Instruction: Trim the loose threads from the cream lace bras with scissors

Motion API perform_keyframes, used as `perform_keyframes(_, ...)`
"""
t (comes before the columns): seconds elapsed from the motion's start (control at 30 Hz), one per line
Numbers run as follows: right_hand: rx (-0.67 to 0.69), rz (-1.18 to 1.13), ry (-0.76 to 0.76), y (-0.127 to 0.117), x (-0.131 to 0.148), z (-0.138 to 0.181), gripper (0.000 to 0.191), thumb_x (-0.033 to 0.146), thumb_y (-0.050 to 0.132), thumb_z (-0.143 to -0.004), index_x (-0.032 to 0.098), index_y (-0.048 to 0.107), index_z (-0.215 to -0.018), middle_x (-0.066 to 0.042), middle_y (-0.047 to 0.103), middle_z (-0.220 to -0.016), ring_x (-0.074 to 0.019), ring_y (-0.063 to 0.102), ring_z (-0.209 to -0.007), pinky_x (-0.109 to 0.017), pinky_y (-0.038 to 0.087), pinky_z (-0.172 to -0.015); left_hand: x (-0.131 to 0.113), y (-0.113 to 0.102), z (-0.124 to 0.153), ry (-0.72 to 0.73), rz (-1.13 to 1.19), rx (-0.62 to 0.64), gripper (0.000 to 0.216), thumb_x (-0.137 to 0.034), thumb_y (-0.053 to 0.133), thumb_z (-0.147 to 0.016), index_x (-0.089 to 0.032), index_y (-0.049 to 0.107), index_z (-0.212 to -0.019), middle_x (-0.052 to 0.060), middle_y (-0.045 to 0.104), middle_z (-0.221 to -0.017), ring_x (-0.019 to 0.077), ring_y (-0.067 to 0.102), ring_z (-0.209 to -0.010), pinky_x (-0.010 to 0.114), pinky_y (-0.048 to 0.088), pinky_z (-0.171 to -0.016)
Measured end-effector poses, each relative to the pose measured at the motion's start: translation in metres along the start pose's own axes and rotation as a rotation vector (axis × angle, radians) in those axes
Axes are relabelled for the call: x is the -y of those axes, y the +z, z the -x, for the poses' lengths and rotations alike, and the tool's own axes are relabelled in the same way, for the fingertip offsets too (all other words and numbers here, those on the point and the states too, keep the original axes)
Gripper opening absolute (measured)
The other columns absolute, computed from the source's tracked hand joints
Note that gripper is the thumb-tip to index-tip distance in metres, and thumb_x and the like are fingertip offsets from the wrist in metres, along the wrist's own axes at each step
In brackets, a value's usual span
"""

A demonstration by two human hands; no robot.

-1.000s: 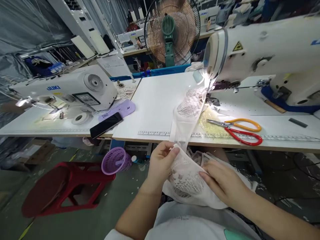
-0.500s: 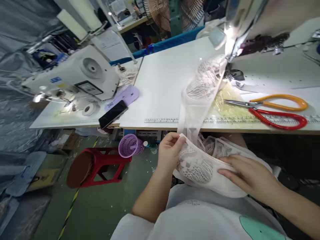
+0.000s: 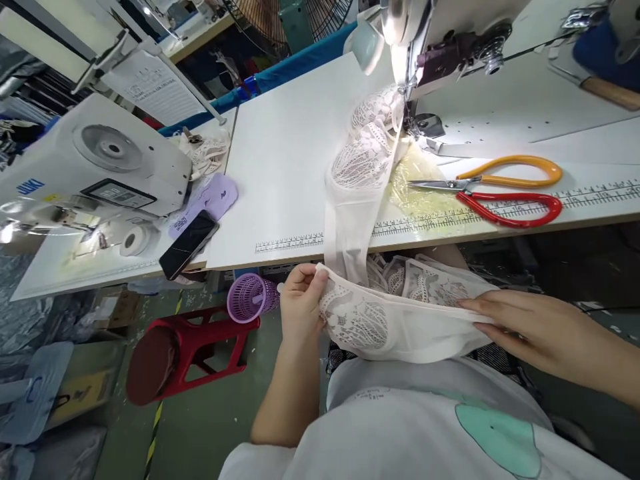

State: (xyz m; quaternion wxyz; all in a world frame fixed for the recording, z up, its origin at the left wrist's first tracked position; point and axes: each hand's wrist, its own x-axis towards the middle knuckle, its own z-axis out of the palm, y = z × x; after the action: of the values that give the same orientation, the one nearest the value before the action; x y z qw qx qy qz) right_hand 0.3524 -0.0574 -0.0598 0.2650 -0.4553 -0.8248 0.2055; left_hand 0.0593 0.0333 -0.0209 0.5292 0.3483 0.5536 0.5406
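The lace bra [image 3: 400, 327] is held stretched over the lap, below the counter [image 3: 280, 167] edge; its left end is pinched between thumb and fingers [image 3: 313, 275] of the left hand [image 3: 300, 303], its right end gripped by the pressed-together fingers of the right hand [image 3: 530, 330]

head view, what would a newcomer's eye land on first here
Most likely the white lace piece, stretched across the lap between the left hand, which pinches one end, and the right hand at the other; a strip runs up over the edge of the table to the sewing machine. Next, the scissors with orange and red handles, on the table right of it.
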Motion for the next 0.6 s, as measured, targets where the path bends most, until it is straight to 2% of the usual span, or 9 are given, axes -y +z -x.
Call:
perform_keyframes(0.13,-0.018,-0.149,0.160,-0.005,-0.001,0.002,0.019,0.027,0.049,-0.089,0.023,0.060,-0.104,-0.006,0.070,-0.091,-0.0217,0.067,-0.084,-0.031,0.054,-0.068,-0.002,0.001,-0.004,0.038,-0.041,-0.058,0.037,-0.033,0.085,-0.047,-0.016,0.056,-0.064,-0.003,0.065,-0.057,0.0094,0.057,-0.048,0.019,0.046,-0.047)
perform_keyframes(0.3,-0.097,-0.276,0.366,-0.009,-0.005,0.000,0.017,0.034,0.052,-0.087,0.021,0.062,-0.088,-0.005,0.069,-0.084,-0.0186,0.065,-0.073,-0.028,0.052,-0.060,-0.009,0.005,-0.008,0.087,-0.099,-0.049,0.039,-0.035,0.085,-0.046,-0.017,0.054,-0.061,-0.002,0.065,-0.056,0.0115,0.058,-0.049,0.020,0.046,-0.045)
perform_keyframes(0.47,-0.188,-0.281,0.384,-0.007,-0.006,0.005,0.019,0.034,0.056,-0.086,0.019,0.067,-0.088,-0.004,0.071,-0.084,-0.0155,0.065,-0.073,-0.023,0.051,-0.059,-0.012,0.005,-0.008,0.085,-0.153,-0.050,0.034,-0.035,0.084,-0.052,-0.017,0.056,-0.062,-0.002,0.065,-0.059,0.0120,0.058,-0.050,0.020,0.044,-0.042)
perform_keyframes(0.6,-0.239,-0.273,0.339,-0.010,-0.005,0.004,0.021,0.033,0.055,-0.087,0.019,0.070,-0.085,-0.005,0.073,-0.080,-0.0159,0.066,-0.071,-0.024,0.052,-0.060,-0.010,0.004,-0.008,0.071,-0.132,-0.065,0.036,-0.034,0.085,-0.048,-0.017,0.057,-0.061,-0.002,0.065,-0.059,0.0124,0.059,-0.051,0.020,0.045,-0.043)
